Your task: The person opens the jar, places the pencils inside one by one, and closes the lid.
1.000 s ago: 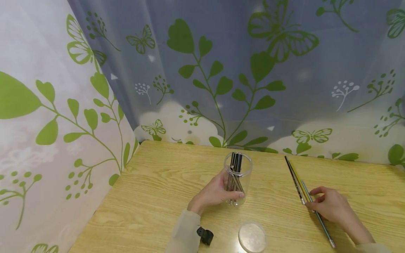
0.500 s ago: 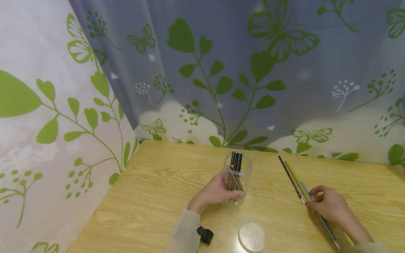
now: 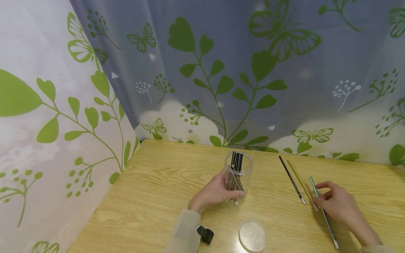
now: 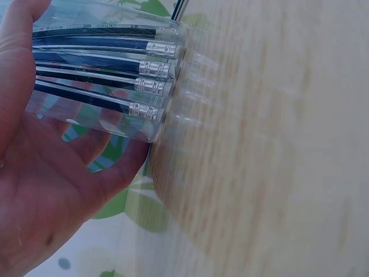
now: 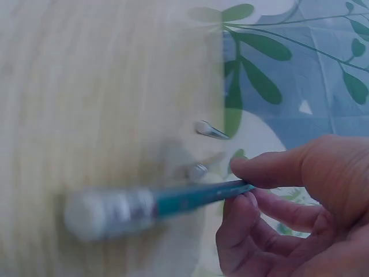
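My left hand (image 3: 213,191) grips a clear jar (image 3: 247,181) that stands upright on the table. Inside lean several dark pencils (image 4: 104,75), their silver ferrules and white erasers down at the jar's base in the left wrist view. Between thumb and fingers, my right hand (image 3: 340,203) pinches a teal pencil (image 3: 329,226); its eraser end points toward the camera in the right wrist view. Just left of this hand lies a yellow pencil (image 3: 297,175), its lower end near the fingertips. A black pencil (image 3: 292,180) lies farther left, apart from the yellow one.
A round clear lid (image 3: 252,236) lies on the wooden table (image 3: 142,196) in front of the jar. On the left wrist sits a black strap device (image 3: 205,235). Leaf-patterned curtains (image 3: 202,70) rise behind the table and along its left side.
The right hand and teal pencil have shifted slightly right, away from the other pencils. The yellow and black pencils now lie farther apart. The left hand and jar have stayed in place.
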`<state>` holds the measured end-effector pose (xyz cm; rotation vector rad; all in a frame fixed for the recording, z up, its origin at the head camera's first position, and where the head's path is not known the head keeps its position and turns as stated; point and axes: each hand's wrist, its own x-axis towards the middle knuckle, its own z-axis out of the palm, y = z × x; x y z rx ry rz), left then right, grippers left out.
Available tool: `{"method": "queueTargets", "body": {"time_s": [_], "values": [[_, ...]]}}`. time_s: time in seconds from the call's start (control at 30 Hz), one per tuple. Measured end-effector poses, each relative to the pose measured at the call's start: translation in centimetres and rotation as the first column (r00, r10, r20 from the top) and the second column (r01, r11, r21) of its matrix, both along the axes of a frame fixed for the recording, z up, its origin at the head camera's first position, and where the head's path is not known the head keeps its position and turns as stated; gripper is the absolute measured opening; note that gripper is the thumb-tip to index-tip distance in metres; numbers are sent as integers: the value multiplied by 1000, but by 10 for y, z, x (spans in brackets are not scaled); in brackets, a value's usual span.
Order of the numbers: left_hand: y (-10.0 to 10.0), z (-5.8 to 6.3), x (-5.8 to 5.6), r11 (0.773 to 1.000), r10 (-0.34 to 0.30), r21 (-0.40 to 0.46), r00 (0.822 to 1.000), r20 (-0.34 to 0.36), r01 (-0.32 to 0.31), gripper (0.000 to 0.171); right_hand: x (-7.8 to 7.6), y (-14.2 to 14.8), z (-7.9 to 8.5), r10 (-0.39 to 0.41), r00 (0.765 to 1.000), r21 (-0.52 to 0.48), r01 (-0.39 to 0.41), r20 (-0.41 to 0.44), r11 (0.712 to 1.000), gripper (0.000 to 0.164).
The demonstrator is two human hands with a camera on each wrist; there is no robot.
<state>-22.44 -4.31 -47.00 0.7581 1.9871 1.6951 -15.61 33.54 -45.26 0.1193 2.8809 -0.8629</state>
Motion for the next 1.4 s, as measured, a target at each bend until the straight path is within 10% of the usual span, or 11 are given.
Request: {"method": "queueTargets", "body": {"time_s": [0.63, 0.93, 1.07, 1.4], "values": [[0, 1, 2, 1000, 10, -20, 1000, -6, -10, 83, 8, -4, 40, -247, 932, -213, 194, -264, 958, 84], [-1, 1, 1, 1000, 5, -21, 1000, -12, -6, 83, 7, -13, 52, -340, 889, -409, 199, -307, 891, 82], [-1, 1, 1, 1000, 10, -27, 1000, -17, -11, 83, 7, -16, 60, -389, 864, -561, 159, -318, 813, 78], [-1, 1, 2, 1000, 10, -18, 1000, -12, -11, 85, -1, -39, 79, -571, 750, -897, -67, -334, 437, 73]]}}
